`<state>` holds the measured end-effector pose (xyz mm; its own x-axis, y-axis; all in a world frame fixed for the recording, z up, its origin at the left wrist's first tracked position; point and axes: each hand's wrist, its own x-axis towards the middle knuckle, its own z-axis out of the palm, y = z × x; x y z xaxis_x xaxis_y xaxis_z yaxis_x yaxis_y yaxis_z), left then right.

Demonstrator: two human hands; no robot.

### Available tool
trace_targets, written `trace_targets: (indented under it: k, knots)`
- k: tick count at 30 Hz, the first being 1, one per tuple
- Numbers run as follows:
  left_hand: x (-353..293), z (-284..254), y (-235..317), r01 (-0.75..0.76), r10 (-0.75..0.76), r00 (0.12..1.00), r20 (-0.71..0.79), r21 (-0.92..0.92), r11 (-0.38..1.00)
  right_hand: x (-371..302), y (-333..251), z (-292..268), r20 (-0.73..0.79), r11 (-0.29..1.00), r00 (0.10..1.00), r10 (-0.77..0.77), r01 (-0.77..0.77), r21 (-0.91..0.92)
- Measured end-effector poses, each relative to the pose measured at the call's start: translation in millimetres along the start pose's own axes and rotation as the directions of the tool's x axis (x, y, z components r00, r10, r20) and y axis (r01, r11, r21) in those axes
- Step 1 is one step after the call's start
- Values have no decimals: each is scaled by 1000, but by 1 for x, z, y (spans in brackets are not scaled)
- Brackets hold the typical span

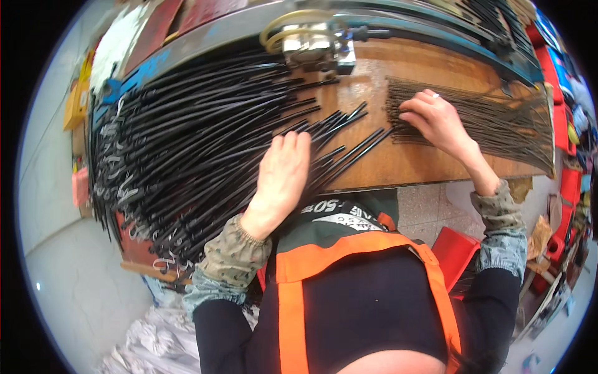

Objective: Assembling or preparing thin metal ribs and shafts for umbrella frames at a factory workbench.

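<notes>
A big sheaf of long black tubes [205, 137] covers the left of the wooden bench, with white ties at their far-left ends. My left hand [285, 167] lies over their right-hand ends, palm down, fingers together and curled round some of the tubes. At the right, thin brown metal rods [498, 118] lie side by side in a flat layer. My right hand [436, 118] is bent over their left ends, thumb and fingers drawn together in a pinch. Whatever sits between those fingertips is too small or hidden to make out.
A metal clamp-like device [317, 50] with a yellowish hose stands at the bench's back middle. Behind it runs a blue-grey rail [430, 31]. Bare wood [361, 168] shows between tubes and rods. Red bins [564, 124] line the right; white sacks [159, 340] lie on the floor at left.
</notes>
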<state>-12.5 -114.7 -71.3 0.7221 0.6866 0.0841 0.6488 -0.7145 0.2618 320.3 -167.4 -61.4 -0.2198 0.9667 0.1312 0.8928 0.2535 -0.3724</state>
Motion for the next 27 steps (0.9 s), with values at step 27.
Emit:
trace_targets:
  k: [27]
  knots:
    - [115,-47,63,-375,403,910,101,-218,901,-29,7,2,-569,942,790,-227,326,78]
